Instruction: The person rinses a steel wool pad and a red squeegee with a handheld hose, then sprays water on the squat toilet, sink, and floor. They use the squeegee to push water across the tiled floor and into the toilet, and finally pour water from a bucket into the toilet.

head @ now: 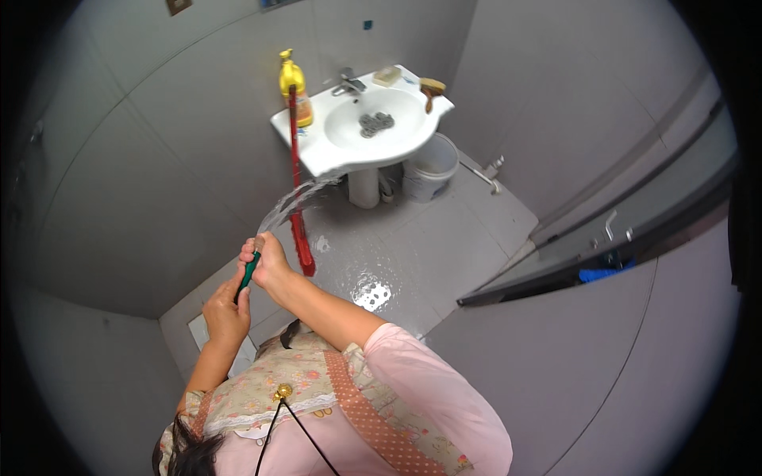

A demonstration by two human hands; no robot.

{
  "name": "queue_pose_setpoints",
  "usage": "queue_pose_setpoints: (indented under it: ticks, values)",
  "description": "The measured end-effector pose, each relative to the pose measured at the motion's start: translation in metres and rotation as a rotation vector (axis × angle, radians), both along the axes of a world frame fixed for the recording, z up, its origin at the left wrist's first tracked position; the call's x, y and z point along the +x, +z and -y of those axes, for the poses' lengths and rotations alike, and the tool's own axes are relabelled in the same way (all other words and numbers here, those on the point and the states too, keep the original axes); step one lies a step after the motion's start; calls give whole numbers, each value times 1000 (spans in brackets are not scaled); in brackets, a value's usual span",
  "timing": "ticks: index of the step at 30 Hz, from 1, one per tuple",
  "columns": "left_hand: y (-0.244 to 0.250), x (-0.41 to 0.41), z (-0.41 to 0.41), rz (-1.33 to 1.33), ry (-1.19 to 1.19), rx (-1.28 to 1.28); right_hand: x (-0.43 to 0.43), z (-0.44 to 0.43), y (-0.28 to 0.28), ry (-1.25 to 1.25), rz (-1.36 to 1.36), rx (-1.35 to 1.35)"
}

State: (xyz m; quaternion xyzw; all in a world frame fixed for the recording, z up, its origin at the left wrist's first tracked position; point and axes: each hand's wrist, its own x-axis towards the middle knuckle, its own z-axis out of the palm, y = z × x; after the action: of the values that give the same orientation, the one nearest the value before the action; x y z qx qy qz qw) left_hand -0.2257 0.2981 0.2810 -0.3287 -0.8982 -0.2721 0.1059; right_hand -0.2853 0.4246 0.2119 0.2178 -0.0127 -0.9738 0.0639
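Note:
Both hands grip a green hose [248, 271]. My right hand [269, 260] is closed round it close to its open end, with the thumb side at the mouth. Lower down, my left hand [227, 309] holds the hose too. Water [292, 199] arcs from the end towards the underside of the white pedestal washbasin [321, 156]. A red broom [296, 172] leans upright against the basin's left edge, its head on the wet tiled floor [381, 256]. Grey steel-wool scourers [376, 124] lie in the bowl.
A yellow pump bottle [292, 80], a soap dish [387, 75] and a wooden-handled brush [431, 92] rest on the basin's rim. Beneath stands a white bucket [430, 172]. A dark-framed door [571, 256] is at the right; a metal pipe [479, 178] lies near the wall.

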Motion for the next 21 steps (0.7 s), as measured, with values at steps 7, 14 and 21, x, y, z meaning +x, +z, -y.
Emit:
queue_pose_setpoints:
  ticks: [7,14,21]
  values:
    - [-7,-25,19,-23,147,165,-43,22,31,108,-76,192]
    - [20,-60,32,-13,208,392,-80,39,98,144,-318,432]
    - [20,-88,57,-69,245,504,-114,75,115,194,-403,578]
